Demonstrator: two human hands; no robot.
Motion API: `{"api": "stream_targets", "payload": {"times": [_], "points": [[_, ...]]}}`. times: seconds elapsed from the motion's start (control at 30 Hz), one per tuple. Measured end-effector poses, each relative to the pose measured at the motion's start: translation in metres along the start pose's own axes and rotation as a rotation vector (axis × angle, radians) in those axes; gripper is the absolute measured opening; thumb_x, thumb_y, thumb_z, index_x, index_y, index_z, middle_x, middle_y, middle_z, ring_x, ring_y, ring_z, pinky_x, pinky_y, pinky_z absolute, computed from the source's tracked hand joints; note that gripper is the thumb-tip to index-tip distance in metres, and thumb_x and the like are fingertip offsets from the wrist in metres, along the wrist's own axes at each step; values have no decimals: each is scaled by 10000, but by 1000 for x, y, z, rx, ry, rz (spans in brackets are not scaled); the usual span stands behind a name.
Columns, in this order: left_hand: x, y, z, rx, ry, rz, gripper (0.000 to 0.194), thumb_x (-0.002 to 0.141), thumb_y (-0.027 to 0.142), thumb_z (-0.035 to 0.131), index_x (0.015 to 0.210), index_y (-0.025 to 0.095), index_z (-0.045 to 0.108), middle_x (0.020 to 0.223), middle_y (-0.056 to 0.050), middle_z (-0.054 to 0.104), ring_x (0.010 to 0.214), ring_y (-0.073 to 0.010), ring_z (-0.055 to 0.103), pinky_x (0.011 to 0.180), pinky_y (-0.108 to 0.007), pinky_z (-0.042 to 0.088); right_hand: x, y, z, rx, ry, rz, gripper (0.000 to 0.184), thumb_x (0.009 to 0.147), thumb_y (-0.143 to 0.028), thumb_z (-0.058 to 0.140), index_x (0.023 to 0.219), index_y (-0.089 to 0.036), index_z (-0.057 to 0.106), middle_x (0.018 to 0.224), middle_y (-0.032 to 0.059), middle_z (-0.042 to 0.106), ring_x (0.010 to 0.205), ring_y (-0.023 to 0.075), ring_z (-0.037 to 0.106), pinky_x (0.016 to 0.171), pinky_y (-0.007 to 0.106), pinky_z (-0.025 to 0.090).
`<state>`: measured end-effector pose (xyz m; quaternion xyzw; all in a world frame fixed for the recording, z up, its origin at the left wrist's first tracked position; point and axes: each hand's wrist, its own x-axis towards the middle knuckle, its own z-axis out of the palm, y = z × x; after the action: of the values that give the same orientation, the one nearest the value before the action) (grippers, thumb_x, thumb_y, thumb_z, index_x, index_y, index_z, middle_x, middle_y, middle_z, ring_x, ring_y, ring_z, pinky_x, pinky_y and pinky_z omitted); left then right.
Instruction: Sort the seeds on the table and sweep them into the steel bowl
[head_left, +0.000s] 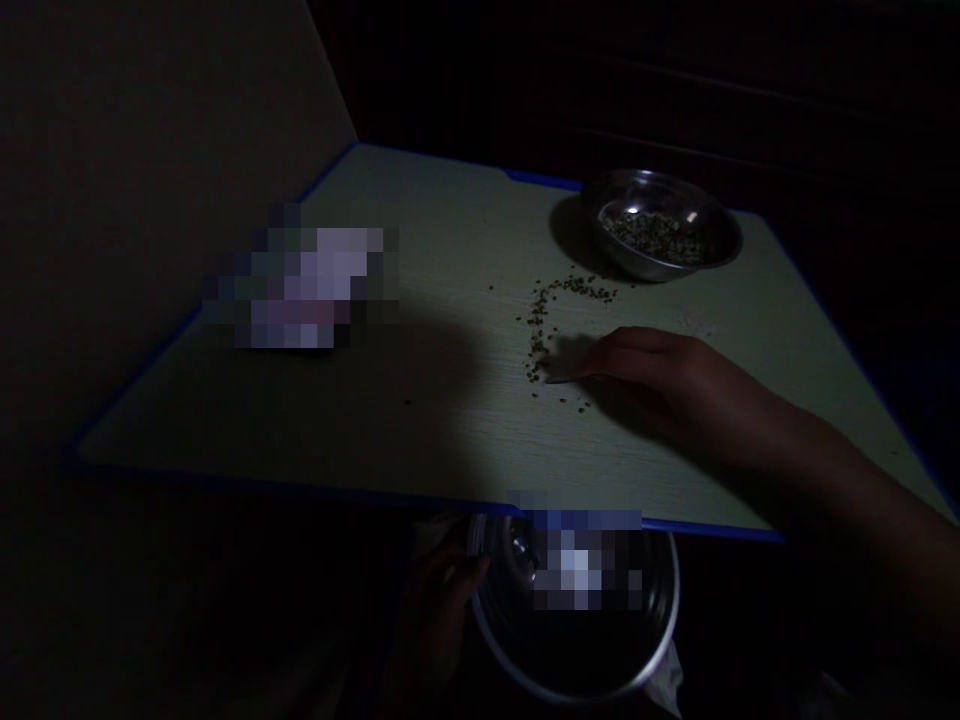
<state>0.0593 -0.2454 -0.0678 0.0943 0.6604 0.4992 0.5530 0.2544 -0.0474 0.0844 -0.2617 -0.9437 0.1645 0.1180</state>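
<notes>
My right hand (656, 375) is low over the table, its fingers closed on a thin, flat-edged piece (561, 379) whose kind I cannot make out. The tip of that piece touches the tabletop beside a curved trail of small dark greenish beans or seeds (537, 335). Below the table's front edge, my left hand (442, 600) grips the left rim of a round metal pot (671, 600). Part of the pot lies under the table edge, and its inside is dark and partly blurred out. A steel bowl (660, 270) holding more of the beans stands at the back right.
The pale table (300, 420) has a blue edge all round. A pixelated, whitish item (315, 290) lies on its left side. A wall (172, 120) rises at the left. Single beans (583, 410) lie scattered near the front, and the room is dim.
</notes>
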Motion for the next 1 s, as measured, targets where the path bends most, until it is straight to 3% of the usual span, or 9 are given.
{"api": "stream_targets", "payload": {"times": [0.07,0.2,0.3,0.5,0.6,0.77,1.0], "points": [[0,0,0,-10,-30,4,138,544,305,786,591,209,699,826,-51,717,847,-264,635,778,-347,482,-3,0,-3,-2,-21,7,336,885,-99,474,1167,-221,612,1095,73,639,985,179,600,840,315,470],[1,-3,-3,-17,0,-30,135,547,300,783,586,210,689,651,-1,656,735,-213,619,727,-324,477,-7,2,-7,19,-1,5,309,882,-118,485,1136,-220,627,1065,70,653,951,176,613,804,310,477],[1,-1,-2,0,4,-17,126,566,291,773,652,220,714,668,-2,673,873,-250,639,798,-337,471,-10,5,-10,55,35,16,294,873,-123,501,1113,-224,638,1050,64,661,937,177,617,787,304,476],[-2,11,7,-52,-45,10,126,501,257,781,582,217,694,665,-31,695,982,-316,634,845,-382,476,-15,10,-16,94,10,16,243,882,-164,520,1080,-221,650,1035,44,656,939,153,606,799,290,465],[-1,8,6,-21,4,-34,153,488,275,782,604,214,703,654,-35,695,889,-306,655,782,-380,489,-15,11,-15,87,4,-13,253,881,-165,517,1077,-236,661,1035,48,670,926,165,617,788,307,469],[3,-3,0,45,36,-43,176,501,310,794,576,198,681,601,-17,654,623,-216,609,617,-332,469,-12,10,-13,57,4,-17,285,866,-139,524,1097,-237,659,1042,55,679,936,181,619,807,328,465],[6,-7,-2,36,-10,-16,158,546,319,779,573,207,671,672,-22,657,717,-230,619,656,-320,469,-4,6,-7,34,12,-42,284,871,-106,505,1096,-204,648,1019,63,664,923,171,607,818,315,454]]}}
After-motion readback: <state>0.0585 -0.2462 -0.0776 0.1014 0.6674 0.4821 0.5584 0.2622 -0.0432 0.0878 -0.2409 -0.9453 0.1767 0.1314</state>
